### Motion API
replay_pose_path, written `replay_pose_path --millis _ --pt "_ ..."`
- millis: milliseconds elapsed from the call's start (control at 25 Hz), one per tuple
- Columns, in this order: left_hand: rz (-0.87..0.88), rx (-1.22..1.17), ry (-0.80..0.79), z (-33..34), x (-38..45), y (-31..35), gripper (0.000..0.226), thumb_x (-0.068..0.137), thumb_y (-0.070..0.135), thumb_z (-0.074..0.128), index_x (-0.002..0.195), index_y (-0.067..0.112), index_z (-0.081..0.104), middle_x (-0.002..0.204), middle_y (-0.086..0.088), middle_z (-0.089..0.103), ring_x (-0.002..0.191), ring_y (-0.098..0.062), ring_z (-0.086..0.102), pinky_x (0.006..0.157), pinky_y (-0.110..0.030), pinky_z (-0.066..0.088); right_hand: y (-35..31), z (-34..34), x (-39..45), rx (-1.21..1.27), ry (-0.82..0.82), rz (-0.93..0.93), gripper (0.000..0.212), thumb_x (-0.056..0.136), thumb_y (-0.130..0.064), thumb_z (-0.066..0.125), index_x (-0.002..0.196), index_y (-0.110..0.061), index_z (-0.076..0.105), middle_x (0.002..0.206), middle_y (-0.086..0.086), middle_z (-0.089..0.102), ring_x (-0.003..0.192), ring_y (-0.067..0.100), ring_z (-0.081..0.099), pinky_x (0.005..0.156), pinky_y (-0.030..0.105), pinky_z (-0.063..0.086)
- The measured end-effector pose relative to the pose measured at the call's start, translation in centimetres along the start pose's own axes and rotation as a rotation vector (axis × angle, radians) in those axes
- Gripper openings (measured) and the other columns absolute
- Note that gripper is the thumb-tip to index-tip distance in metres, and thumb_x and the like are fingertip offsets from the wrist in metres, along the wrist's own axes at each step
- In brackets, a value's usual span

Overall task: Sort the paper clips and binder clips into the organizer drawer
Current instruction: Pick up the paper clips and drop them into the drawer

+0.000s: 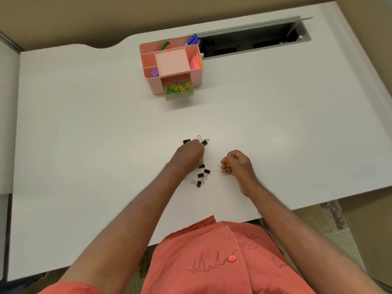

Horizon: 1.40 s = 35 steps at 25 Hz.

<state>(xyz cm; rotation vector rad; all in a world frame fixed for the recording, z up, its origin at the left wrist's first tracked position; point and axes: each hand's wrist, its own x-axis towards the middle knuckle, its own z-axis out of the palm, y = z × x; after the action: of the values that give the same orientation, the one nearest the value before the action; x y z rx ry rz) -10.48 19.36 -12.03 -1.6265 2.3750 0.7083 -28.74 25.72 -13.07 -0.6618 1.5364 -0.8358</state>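
Observation:
A pink desk organizer [196, 81] stands at the back of the white desk [84, 124], its clear drawer [179, 91] pulled open and holding several yellow and green paper clips. Several black binder clips [201, 176] lie scattered at the desk's middle. My left hand [188, 154] reaches down among them with fingers curled; what its fingertips touch is hidden, and one binder clip [204, 141] lies right at them. To the right, my right hand [235, 163] is closed around yellow and green paper clips [228, 165].
The organizer's upper compartments hold markers [165, 46], a purple round item [154, 72] and pink sticky notes [194, 62]. An open cable tray slot [250, 42] runs along the back right. The desk's near edge is at my torso.

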Motion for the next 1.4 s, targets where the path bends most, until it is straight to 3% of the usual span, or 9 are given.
replay_pose_path --millis 160,360,520,640,760,880,1040,1280,1400 --pt "0.009 -0.120 0.019 0.5 0.3 -0.9 0.008 0.084 0.007 0.055 0.084 0.013 0.059 0.093 -0.002 0.056 0.085 -0.024 0.058 0.067 -0.039 0.052 -2.5 0.5 3.0 0.008 -0.022 -0.005 0.014 0.088 -0.003 0.057 0.083 -0.016 0.061 0.082 0.005 0.064 0.074 0.018 0.060 0.070 0.031 0.054" --pt "-0.268 -0.784 0.142 0.0 -1.1 -1.7 0.008 0.079 0.012 0.065 0.077 0.018 0.061 0.077 0.004 0.065 0.066 -0.009 0.057 0.056 -0.024 0.047 -4.0 2.2 6.1 -0.654 -0.086 -0.375 0.019 0.092 -0.016 0.064 0.105 -0.029 0.069 0.093 -0.005 0.058 0.074 0.005 0.056 0.070 0.014 0.047" --pt "-0.345 -0.995 0.137 0.2 -2.3 -3.2 0.014 0.082 0.009 0.061 0.088 0.020 0.066 0.073 -0.003 0.064 0.068 -0.016 0.059 0.069 -0.039 0.055 -3.7 3.0 7.6 -0.965 -0.173 -0.537 0.018 0.096 -0.018 0.066 0.114 -0.022 0.070 0.100 -0.004 0.053 0.083 0.012 0.056 0.075 0.027 0.048" --pt "-0.363 -0.953 0.150 0.2 -2.9 -3.7 0.020 0.085 0.007 0.055 0.089 0.020 0.069 0.071 0.008 0.060 0.069 -0.015 0.058 0.069 -0.033 0.053 -3.5 3.1 7.7 -0.962 -0.148 -0.592 0.005 0.096 -0.019 0.067 0.100 -0.016 0.067 0.097 0.000 0.055 0.081 0.018 0.059 0.073 0.035 0.051" --pt "-0.361 -0.909 0.116 0.2 -3.0 -3.4 0.016 0.087 0.009 0.056 0.090 0.018 0.069 0.079 0.007 0.065 0.066 -0.009 0.056 0.057 -0.017 0.048 -3.3 3.2 7.4 -1.011 -0.086 -0.641 0.004 0.094 -0.016 0.065 0.094 -0.013 0.062 0.094 0.002 0.055 0.078 0.020 0.055 0.068 0.039 0.051" --pt "-0.249 -0.706 0.084 0.4 -2.6 -3.0 0.014 0.092 0.013 0.058 0.101 0.018 0.068 0.086 0.003 0.063 0.067 -0.009 0.054 0.061 -0.024 0.045 -3.1 2.9 7.1 -1.020 -0.045 -0.619 0.005 0.093 -0.015 0.062 0.090 -0.012 0.058 0.090 0.003 0.053 0.075 0.021 0.052 0.065 0.040 0.049" --pt "-0.124 -0.301 0.057 0.8 -1.6 -2.5 0.020 0.097 0.018 0.058 0.116 0.017 0.063 0.113 0.000 0.058 0.095 -0.020 0.059 0.075 -0.032 0.047 -3.0 2.2 6.5 -0.983 -0.054 -0.508 0.006 0.094 -0.018 0.059 0.089 -0.015 0.056 0.090 0.000 0.051 0.075 0.020 0.052 0.066 0.035 0.047" --pt "-0.023 -0.049 0.009 0.3 -0.7 -2.0 0.013 0.093 0.006 0.053 0.098 0.013 0.063 0.104 -0.004 0.056 0.088 -0.026 0.061 0.067 -0.037 0.050 -3.5 1.5 5.4 -0.828 -0.077 -0.271 0.010 0.093 -0.022 0.056 0.085 -0.016 0.055 0.089 -0.006 0.054 0.074 0.011 0.051 0.063 0.024 0.039" --pt "-0.015 -0.033 -0.017 0.1 -0.4 -1.8 0.012 0.090 0.006 0.053 0.097 0.012 0.062 0.104 -0.004 0.057 0.089 -0.025 0.060 0.067 -0.037 0.052 -3.4 1.1 4.7 -0.605 -0.072 -0.098 0.014 0.091 -0.026 0.055 0.087 -0.012 0.058 0.082 -0.005 0.058 0.071 0.012 0.054 0.067 0.031 0.050"
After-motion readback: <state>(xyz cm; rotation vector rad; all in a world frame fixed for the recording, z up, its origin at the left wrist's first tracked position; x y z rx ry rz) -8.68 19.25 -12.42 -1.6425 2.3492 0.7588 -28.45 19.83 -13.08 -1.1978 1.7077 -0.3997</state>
